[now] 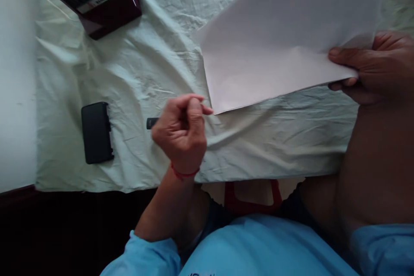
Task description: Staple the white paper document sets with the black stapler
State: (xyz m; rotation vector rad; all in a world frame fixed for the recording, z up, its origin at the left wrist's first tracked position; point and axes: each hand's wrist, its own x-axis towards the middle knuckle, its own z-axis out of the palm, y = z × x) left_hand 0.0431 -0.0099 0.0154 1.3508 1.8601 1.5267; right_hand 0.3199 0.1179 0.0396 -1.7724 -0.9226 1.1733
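White paper (258, 69), possibly more than one sheet, slants over the cloth at the upper right. My right hand (371, 67) grips its near right edge, thumb on top and fingers underneath. Beside the paper's near left corner is my left hand (184, 125), its fingers curled in and the thumb pressed toward them. A fingertip reaches the corner; whether it touches is unclear, and anything inside the fingers is hidden. A small dark object (152, 123) lies partly behind my left hand.
A pale green wrinkled cloth (139, 82) covers the table. At the left lies a black rectangular case (96, 133). A dark maroon device (111, 8) with two dials stands at the upper left. Below the table edge shows a red stool (230, 198).
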